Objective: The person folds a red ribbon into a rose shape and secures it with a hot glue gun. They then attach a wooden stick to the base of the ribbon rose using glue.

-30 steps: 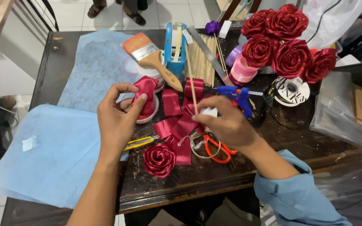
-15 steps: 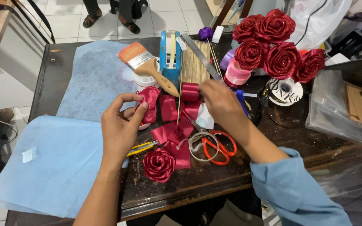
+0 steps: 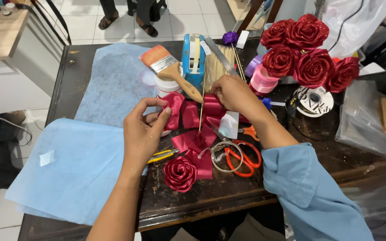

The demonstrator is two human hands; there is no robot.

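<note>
Left hand (image 3: 143, 134) pinches the end of a dark red ribbon piece (image 3: 174, 107). Right hand (image 3: 233, 93), at 2 o'clock from it, is closed on a thin wooden stick (image 3: 201, 109) standing over folded ribbon squares (image 3: 195, 142) on the surface (image 3: 246, 187). Risk: the stick's tip may slip off the satin or snag it; scissors (image 3: 240, 156) lie open just beside.

A round white ribbon spool label (image 3: 316, 101) with black print lies beside the roses.
</note>
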